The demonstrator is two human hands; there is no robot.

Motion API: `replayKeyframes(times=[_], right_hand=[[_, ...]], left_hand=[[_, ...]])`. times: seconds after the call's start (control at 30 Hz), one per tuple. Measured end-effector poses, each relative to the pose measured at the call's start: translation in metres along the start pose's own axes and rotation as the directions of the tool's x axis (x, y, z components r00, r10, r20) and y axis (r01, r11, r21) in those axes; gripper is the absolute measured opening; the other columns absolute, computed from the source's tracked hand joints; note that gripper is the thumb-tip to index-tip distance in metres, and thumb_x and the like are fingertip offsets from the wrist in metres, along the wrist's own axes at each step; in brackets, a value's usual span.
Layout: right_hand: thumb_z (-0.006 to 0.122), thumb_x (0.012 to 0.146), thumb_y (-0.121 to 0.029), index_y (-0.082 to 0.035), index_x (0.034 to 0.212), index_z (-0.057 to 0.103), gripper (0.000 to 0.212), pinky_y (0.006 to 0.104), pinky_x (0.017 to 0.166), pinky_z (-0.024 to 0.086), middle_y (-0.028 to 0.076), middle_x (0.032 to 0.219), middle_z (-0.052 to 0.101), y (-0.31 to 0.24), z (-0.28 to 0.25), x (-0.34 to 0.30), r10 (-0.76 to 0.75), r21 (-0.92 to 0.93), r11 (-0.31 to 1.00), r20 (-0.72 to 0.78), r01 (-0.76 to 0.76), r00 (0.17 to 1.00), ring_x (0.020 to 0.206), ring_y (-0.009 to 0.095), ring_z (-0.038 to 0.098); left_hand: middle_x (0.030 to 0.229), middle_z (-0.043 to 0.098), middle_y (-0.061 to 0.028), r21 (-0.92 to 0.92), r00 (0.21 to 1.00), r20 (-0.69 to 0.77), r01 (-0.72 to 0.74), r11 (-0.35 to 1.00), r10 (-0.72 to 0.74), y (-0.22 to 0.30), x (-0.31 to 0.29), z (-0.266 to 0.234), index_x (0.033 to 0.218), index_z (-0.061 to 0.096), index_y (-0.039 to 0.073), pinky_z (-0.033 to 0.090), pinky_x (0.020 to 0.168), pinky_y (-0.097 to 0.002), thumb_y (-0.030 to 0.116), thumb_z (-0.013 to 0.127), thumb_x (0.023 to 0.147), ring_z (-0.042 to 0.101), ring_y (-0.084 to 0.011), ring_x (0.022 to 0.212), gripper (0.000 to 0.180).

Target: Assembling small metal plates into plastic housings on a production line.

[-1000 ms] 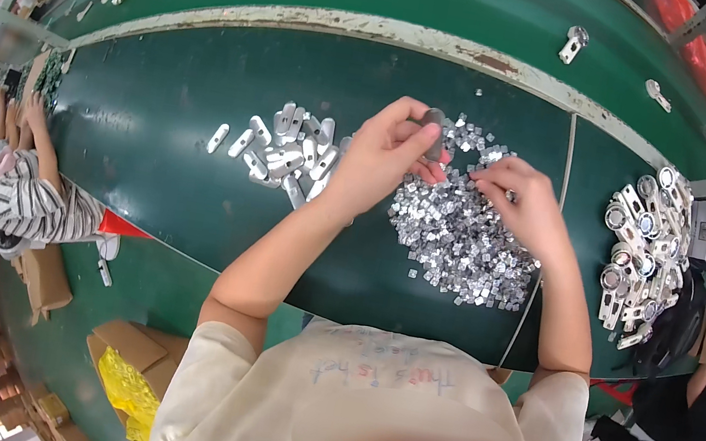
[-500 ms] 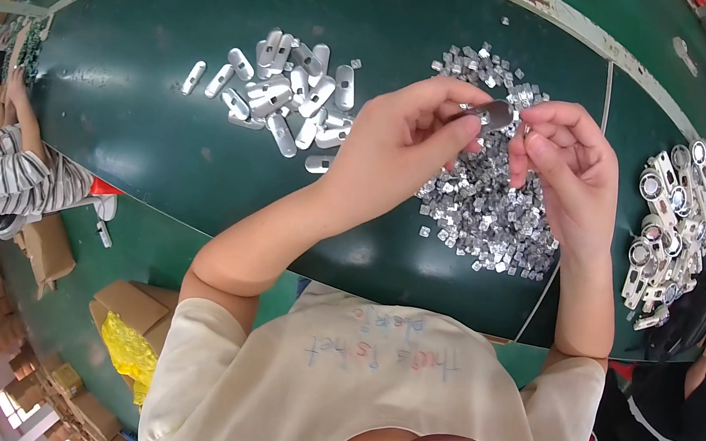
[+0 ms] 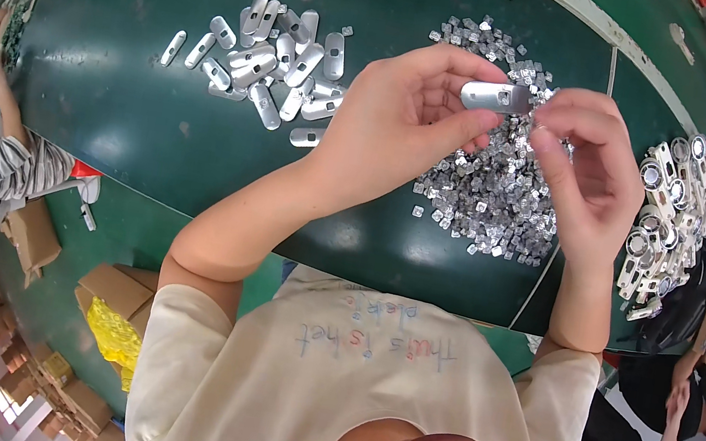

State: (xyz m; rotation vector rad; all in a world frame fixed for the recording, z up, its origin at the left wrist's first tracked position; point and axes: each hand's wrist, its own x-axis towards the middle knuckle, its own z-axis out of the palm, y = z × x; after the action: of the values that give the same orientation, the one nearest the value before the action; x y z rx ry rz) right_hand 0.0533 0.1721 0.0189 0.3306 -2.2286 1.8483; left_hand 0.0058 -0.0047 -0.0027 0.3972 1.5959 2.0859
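My left hand [image 3: 396, 118] grips a rounded oblong silver metal plate [image 3: 491, 97] between thumb and fingers, above the pile of small square metal pieces [image 3: 499, 184]. A small fitting shows around the opening in the plate's face. At the plate's right end my right hand [image 3: 600, 183] is closed, with thumb and index fingertips pinched together. Whatever lies between those fingertips is too small to name. To the left of my hands, a heap of similar oblong metal plates [image 3: 253, 64] lies on the green tabletop [image 3: 118, 60].
Cream-coloured parts with round rings [image 3: 672, 209] are heaped at the table's right. A co-worker in stripes [image 3: 7, 167] sits at far left, and another in dark clothing [image 3: 656, 393] at lower right. Below the table's left edge are a cardboard box [image 3: 117, 293] and a yellow bag [image 3: 112, 334].
The plate in my left hand has turned, so its bright face with the opening now shows. My right hand has shifted slightly right. The whole view has moved a little.
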Motion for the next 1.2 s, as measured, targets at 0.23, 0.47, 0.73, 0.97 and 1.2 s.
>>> replayKeyframes(times=[0.23,0.47,0.73,0.97,1.2], right_hand=[[0.056,0.082,0.007,0.008,0.1,0.054,0.019,0.0226,0.065,0.049,0.013,0.089,0.06,-0.006,0.001,-0.003,0.053,-0.087,0.995,0.021,-0.051,0.998,0.075,0.013,0.058],[0.054,0.083,0.006,0.009,0.104,0.055,0.021,0.0296,0.068,0.055,0.017,0.09,0.063,-0.01,-0.002,0.002,0.202,0.209,0.956,0.041,-0.206,0.978,0.076,0.018,0.062],[0.06,0.076,0.01,0.007,0.09,0.06,0.015,0.0253,0.064,0.051,0.014,0.086,0.063,-0.003,-0.007,0.004,-0.067,-0.091,0.993,0.01,0.068,0.998,0.075,0.018,0.062],[0.065,0.058,0.009,0.006,0.083,0.061,0.026,0.0334,0.065,0.048,0.015,0.083,0.06,-0.001,-0.001,0.003,-0.474,-0.516,0.67,0.257,0.534,0.842,0.071,0.026,0.058],[0.063,0.053,-0.001,0.008,0.077,0.062,0.025,0.0294,0.056,0.049,0.016,0.081,0.06,0.003,-0.002,0.005,-0.577,-0.609,0.285,0.508,0.741,0.64,0.074,0.027,0.059]], left_hand=[[0.089,0.062,-0.0094,0.035,0.998,0.067,-0.016,0.999,0.014,0.001,0.0,-0.002,0.109,0.053,-0.004,0.052,0.067,-0.0236,-0.001,0.061,0.081,0.061,-0.0113,0.075,0.029],[0.088,0.063,-0.0098,0.027,0.998,0.068,0.003,1.0,-0.005,0.003,0.0,-0.005,0.109,0.054,-0.005,0.052,0.066,-0.0237,-0.001,0.061,0.081,0.061,-0.0116,0.073,0.029],[0.086,0.063,-0.0104,-0.02,0.993,0.108,0.051,0.999,-0.048,0.006,0.0,-0.007,0.108,0.055,-0.005,0.052,0.066,-0.0239,-0.001,0.06,0.081,0.06,-0.0119,0.071,0.028],[0.083,0.062,-0.0082,0.077,0.993,0.11,0.03,0.997,-0.039,0.01,-0.005,-0.005,0.105,0.056,-0.004,0.051,0.066,-0.023,-0.003,0.059,0.081,0.059,-0.0104,0.07,0.024],[0.082,0.06,-0.0064,0.162,0.993,0.111,0.03,0.986,-0.048,0.012,-0.012,-0.003,0.104,0.056,-0.004,0.049,0.062,-0.0222,-0.007,0.055,0.081,0.057,-0.0094,0.068,0.023]])
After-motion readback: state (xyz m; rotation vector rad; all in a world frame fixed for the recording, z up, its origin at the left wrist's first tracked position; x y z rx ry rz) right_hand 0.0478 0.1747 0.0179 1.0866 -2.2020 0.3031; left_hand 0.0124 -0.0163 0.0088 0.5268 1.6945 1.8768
